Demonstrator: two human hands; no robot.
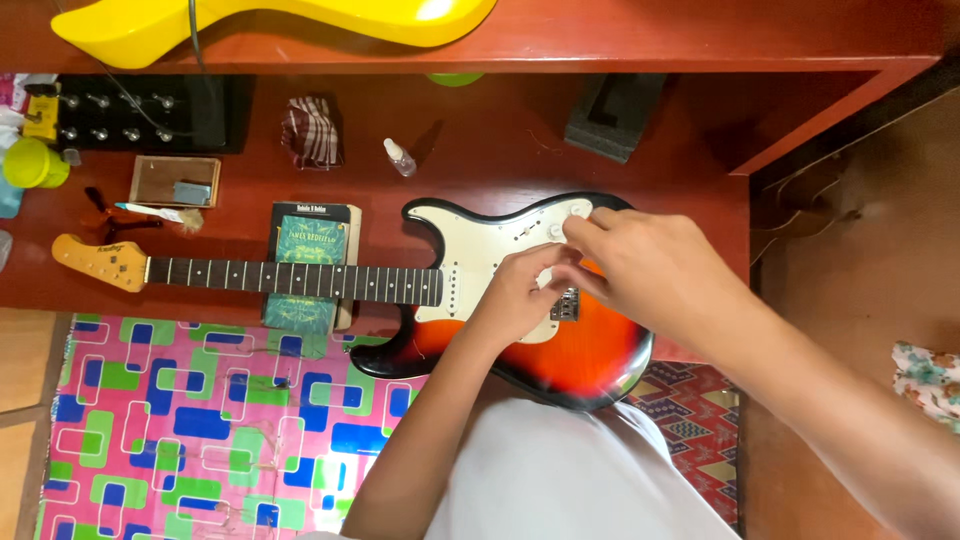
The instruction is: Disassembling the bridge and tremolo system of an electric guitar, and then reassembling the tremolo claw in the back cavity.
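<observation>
Guitar: I see the sunburst electric guitar (560,350) lying flat across the red wooden surface (480,150), body toward me, neck (300,278) pointing left over a dark green book (312,240).
Progress: no strings show on the fretboard and the cream pickguard (480,245) sits in place; I judge the work is around the bridge (566,303) and control knobs (578,210), with stringing not yet done.
Left hand: my left hand (520,290) rests on the pickguard, fingers curled narrow at a small part I cannot make out.
Right hand: my right hand (640,265) reaches in over the body, fingers pinched close near the knobs; what they grip is hidden.
Around: small dropper bottle (399,157), checked cloth (310,130), black tuner set (130,112), yellow guitar body (270,20) on the shelf above, patterned mat (200,420) below.
</observation>
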